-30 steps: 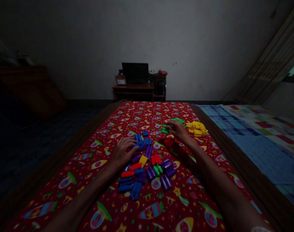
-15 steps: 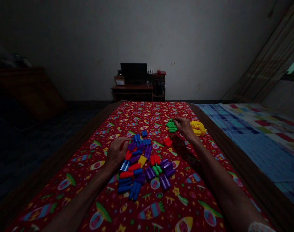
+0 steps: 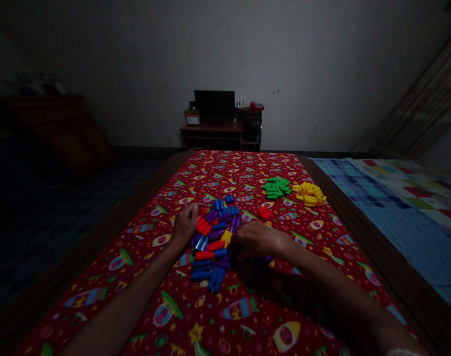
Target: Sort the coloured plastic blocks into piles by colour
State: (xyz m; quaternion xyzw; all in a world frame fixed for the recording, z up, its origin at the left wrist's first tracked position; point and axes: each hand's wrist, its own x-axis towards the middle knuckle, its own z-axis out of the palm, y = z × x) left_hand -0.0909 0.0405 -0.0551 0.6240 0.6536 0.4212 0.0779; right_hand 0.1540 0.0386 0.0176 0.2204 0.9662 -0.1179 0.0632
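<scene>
- Grouped: a green pile [image 3: 276, 188] of plastic pieces and a yellow pile [image 3: 308, 194] lie side by side, apart from the rest, on a red cloth [image 3: 243, 173].
- Ungrouped: a mixed heap [image 3: 214, 245] fills the middle of the cloth, with blue pieces [image 3: 201, 275], purple pieces [image 3: 216, 234] and red pieces [image 3: 203, 226] jumbled together, plus a yellow block [image 3: 226, 238]. One small red cluster [image 3: 264, 213] lies between the heap and the green pile.
- Left hand [image 3: 185, 225]: the arm reaches in from the near left, with the fingers curled and the hand at the heap's left edge, just beside the red pieces. I cannot tell whether it holds anything.
- Right hand [image 3: 257, 240]: the forearm lies across from the right, with the fingers curled down at the heap's right side, just beside the yellow block. Whether it grips a piece is hidden.
- The hands are near each other, with part of the heap between them.
- Beyond the cloth stand a desk [image 3: 210, 129] and a monitor [image 3: 215, 106]; a checked quilt [image 3: 395, 207] lies to the right.
</scene>
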